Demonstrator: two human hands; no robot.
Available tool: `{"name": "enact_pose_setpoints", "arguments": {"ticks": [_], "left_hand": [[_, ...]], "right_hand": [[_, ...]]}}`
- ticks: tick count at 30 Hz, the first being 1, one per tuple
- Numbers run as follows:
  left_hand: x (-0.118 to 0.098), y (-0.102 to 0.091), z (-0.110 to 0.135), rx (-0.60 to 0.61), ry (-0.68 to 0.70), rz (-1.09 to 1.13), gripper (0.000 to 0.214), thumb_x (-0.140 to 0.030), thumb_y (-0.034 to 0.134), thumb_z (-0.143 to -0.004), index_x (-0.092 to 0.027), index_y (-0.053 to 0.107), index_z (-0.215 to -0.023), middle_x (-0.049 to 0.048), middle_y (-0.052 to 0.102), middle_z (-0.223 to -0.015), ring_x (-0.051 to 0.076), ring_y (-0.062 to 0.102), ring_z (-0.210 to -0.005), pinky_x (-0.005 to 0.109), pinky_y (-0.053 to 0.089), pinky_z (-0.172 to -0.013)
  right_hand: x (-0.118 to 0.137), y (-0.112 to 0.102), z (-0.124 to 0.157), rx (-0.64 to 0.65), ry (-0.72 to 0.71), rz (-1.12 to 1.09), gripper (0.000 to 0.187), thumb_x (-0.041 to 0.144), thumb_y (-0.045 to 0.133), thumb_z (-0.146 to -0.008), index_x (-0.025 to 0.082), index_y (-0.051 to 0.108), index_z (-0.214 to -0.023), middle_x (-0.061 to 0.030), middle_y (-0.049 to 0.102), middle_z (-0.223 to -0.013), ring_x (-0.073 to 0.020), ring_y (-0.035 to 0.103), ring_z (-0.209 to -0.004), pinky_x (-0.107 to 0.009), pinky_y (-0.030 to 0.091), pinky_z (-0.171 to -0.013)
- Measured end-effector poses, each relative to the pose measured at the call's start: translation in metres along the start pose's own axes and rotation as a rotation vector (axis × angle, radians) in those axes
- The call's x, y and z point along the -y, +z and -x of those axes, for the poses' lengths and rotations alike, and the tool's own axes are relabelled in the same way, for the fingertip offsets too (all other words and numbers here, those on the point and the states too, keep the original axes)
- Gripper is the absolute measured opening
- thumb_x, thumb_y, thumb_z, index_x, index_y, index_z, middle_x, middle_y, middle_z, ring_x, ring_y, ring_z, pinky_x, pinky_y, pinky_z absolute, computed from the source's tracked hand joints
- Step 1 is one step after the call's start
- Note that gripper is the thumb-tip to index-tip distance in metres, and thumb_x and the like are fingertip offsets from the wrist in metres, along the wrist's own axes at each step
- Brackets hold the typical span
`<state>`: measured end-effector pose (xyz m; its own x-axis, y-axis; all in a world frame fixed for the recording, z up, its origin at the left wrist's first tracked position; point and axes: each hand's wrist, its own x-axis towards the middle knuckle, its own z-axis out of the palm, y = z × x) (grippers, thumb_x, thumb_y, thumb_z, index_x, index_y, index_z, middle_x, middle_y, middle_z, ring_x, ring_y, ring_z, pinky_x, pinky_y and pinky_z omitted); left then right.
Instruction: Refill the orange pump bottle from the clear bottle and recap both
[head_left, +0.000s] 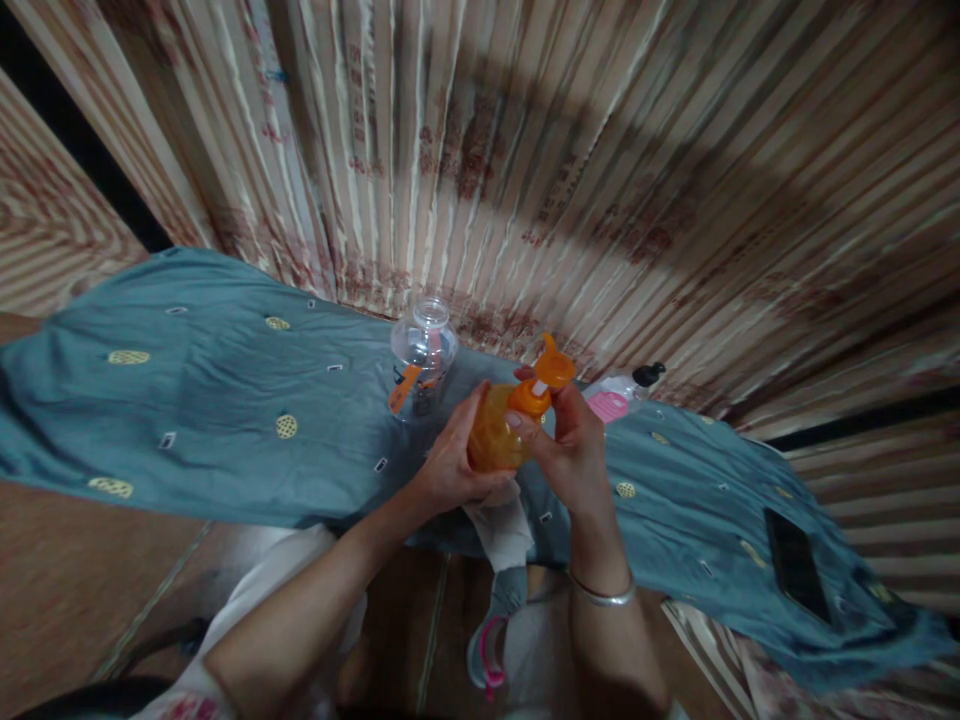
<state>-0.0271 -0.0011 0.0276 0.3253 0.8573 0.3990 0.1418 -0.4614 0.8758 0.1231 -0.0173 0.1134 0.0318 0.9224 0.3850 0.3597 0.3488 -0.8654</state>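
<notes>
My left hand point(456, 455) is wrapped round the body of an amber pump bottle point(491, 432), which I hold tilted over the front part of the cloth. At its neck, the thumb and fingers of my right hand point(566, 440) grip the orange pump top point(534, 395). Whether the pump top is screwed tight or loose I cannot tell. Just beyond my left hand stands a clear, open-mouthed bottle point(426, 350) with an orange and dark label. Past my right hand lies a clear bottle with a pink label point(609, 403) and a black pump.
A blue-green cloth point(225, 400) with yellow pineapple prints covers the long surface. A dark phone point(796, 565) lies at its right end. Behind hangs a pleated patterned curtain point(480, 180). A white paper or cloth piece point(501, 525) hangs over the front edge.
</notes>
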Motion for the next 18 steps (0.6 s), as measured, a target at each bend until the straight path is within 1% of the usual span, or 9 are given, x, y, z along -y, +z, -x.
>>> {"name": "enact_pose_setpoints", "arguments": {"ticks": [4,7,10,13,15,18], "left_hand": [[0.001,0.0,0.0,0.005,-0.005,-0.005,0.113,-0.044,0.081,-0.067,-0.021,0.013,-0.154,0.0158,0.032,-0.156,0.035,0.032,-0.145,0.053,0.026,-0.121],[0.001,0.0,-0.001,0.0,-0.003,-0.004,0.113,-0.044,0.081,-0.067,-0.021,0.013,-0.154,0.016,0.033,-0.155,0.035,0.033,-0.144,0.054,0.027,-0.12],[0.0,0.0,-0.001,0.0,-0.005,-0.009,0.113,-0.045,0.081,-0.067,-0.021,0.014,-0.154,0.0162,0.032,-0.156,0.035,0.033,-0.145,0.054,0.026,-0.121],[-0.001,-0.001,-0.001,0.009,-0.01,-0.01,0.112,-0.045,0.081,-0.067,-0.02,0.015,-0.154,0.0165,0.032,-0.156,0.035,0.032,-0.145,0.053,0.025,-0.121],[-0.002,-0.001,-0.001,0.009,-0.019,-0.008,0.112,-0.045,0.081,-0.067,-0.02,0.015,-0.154,0.0165,0.032,-0.156,0.035,0.032,-0.145,0.053,0.025,-0.121],[-0.001,0.0,-0.001,0.008,-0.021,-0.013,0.114,-0.046,0.081,-0.066,-0.02,0.014,-0.154,0.0163,0.031,-0.157,0.035,0.032,-0.145,0.053,0.025,-0.121]], "right_hand": [[-0.002,0.002,0.001,-0.016,-0.013,-0.004,0.046,0.043,0.075,-0.074,0.024,0.06,-0.113,-0.0064,0.067,-0.114,-0.0244,0.06,-0.113,-0.042,0.046,-0.1],[-0.001,-0.001,0.002,0.038,-0.019,-0.031,0.049,0.042,0.075,-0.074,0.025,0.058,-0.117,-0.0062,0.066,-0.12,-0.0245,0.059,-0.116,-0.041,0.047,-0.1],[0.004,-0.006,0.003,0.11,-0.019,-0.064,0.046,0.042,0.069,-0.08,0.026,0.057,-0.122,-0.0063,0.064,-0.124,-0.024,0.058,-0.118,-0.04,0.047,-0.101],[0.006,-0.01,0.004,0.148,0.004,-0.078,0.039,0.042,0.062,-0.086,0.026,0.059,-0.121,-0.0064,0.065,-0.122,-0.0237,0.06,-0.115,-0.041,0.046,-0.101],[0.004,-0.01,0.003,0.144,0.011,-0.084,0.036,0.043,0.062,-0.086,0.026,0.061,-0.117,-0.0056,0.067,-0.117,-0.0233,0.061,-0.111,-0.041,0.046,-0.101],[-0.002,-0.008,0.002,0.084,0.002,-0.077,0.036,0.044,0.067,-0.082,0.026,0.061,-0.112,-0.0047,0.068,-0.11,-0.0228,0.062,-0.108,-0.042,0.047,-0.101]]}}
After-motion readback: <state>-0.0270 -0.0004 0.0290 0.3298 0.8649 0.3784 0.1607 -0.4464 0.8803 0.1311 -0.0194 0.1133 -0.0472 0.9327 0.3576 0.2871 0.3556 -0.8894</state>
